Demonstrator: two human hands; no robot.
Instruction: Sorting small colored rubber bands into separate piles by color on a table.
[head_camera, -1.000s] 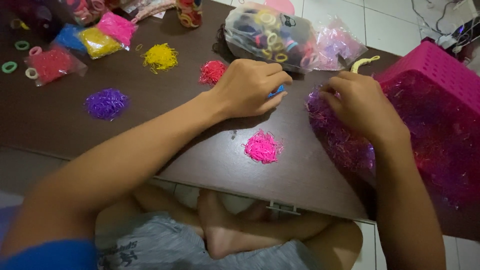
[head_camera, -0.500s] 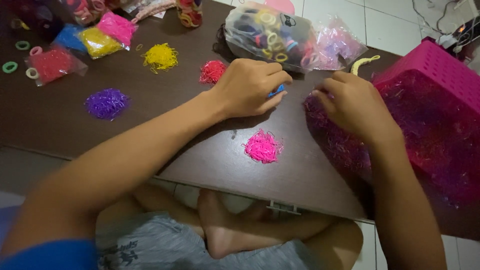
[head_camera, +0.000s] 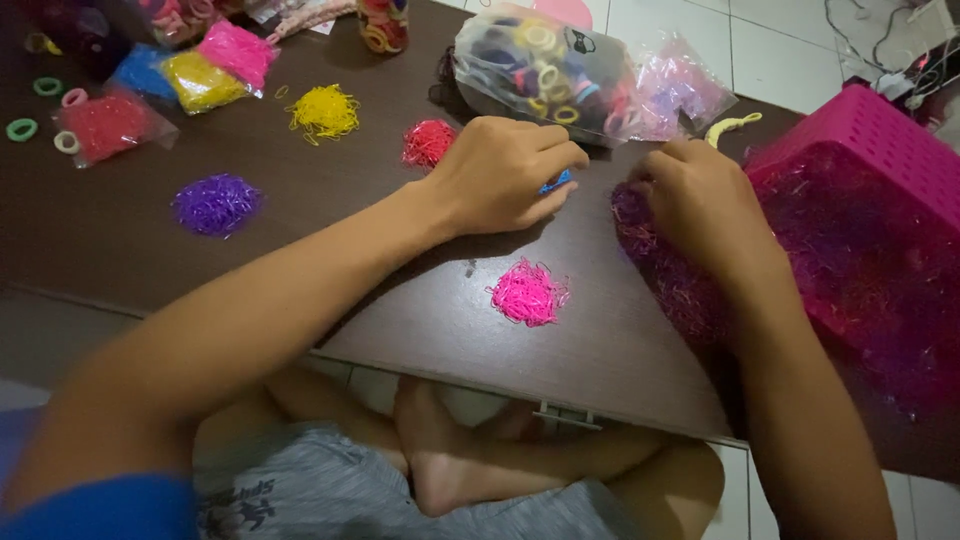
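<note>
My left hand rests on the dark brown table, fingers curled over a small pile of blue rubber bands that peeks out under them. My right hand digs its fingertips into a big clear bag of mixed pink and purple rubber bands spilling from the right. A pink pile of bands lies on the table just in front of both hands.
Sorted piles lie further back: red, yellow, purple. Small bags of red, yellow and pink bands sit far left. A bag of hair ties stands behind. A pink perforated basket is at right.
My right hand has shifted slightly forward and up within the mixed bag. My left hand stays over the blue bands.
</note>
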